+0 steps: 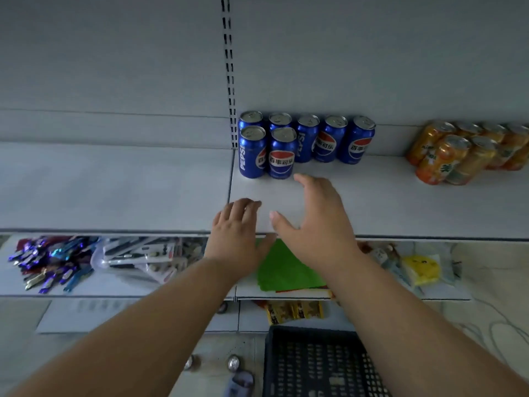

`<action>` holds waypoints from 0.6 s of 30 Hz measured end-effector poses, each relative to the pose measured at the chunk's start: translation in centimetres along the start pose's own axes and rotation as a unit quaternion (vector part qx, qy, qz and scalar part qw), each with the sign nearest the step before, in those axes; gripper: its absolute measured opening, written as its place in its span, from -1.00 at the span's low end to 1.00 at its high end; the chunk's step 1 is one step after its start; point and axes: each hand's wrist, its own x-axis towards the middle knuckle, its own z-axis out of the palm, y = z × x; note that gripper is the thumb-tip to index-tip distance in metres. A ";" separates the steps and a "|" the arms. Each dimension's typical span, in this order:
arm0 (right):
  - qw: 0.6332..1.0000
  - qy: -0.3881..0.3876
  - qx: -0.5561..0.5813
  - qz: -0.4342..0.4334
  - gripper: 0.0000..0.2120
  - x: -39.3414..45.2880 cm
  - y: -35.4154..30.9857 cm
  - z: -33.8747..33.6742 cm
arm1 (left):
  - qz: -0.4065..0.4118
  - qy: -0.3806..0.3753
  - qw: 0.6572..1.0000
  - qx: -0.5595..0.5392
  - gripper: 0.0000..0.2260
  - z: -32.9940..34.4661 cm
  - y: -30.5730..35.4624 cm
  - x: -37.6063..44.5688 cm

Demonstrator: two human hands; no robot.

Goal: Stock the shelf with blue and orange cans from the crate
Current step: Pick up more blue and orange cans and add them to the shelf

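Several blue cans [282, 153] stand upright in two rows at the back left of the white shelf [400, 207]. Several orange cans [442, 159] are grouped at the shelf's far right. My left hand [236, 233] hovers over the shelf's front edge, empty, fingers apart. My right hand [317, 222] is spread open above the shelf just in front of the blue cans and holds nothing. The dark plastic crate [315, 365] sits on the floor below my right forearm; its visible part shows no cans.
The lower shelf holds shiny wrapped items [51, 262], packaged goods [143, 259], green sheets [286, 270] and a yellow pack [423, 269]. Two can tops [233, 362] show on the floor left of the crate. A slotted upright [229, 67] divides the back panel.
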 end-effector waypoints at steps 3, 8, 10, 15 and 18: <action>0.997 -0.034 0.023 -0.058 -0.33 -4.9 -0.7 0.1 | -0.053 0.043 0.998 -0.010 -0.40 0.2 0.5 -8.4; 0.990 -0.106 0.040 -0.079 -0.31 -12.3 -3.2 2.7 | -0.144 -0.019 0.989 0.016 -0.45 1.0 -2.6 -20.0; 0.988 -0.123 0.038 -0.089 -0.32 -14.4 -4.5 3.6 | -0.152 -0.028 0.988 0.028 -0.45 0.9 -4.4 -22.8; 0.987 -0.143 0.011 -0.074 -0.35 -18.1 -7.0 7.1 | -0.159 -0.068 0.985 0.018 -0.44 1.5 -9.7 -26.1; 0.986 -0.163 0.016 -0.011 -0.33 -20.2 -8.5 11.8 | -0.144 -0.116 0.983 0.012 -0.45 2.4 -14.3 -28.4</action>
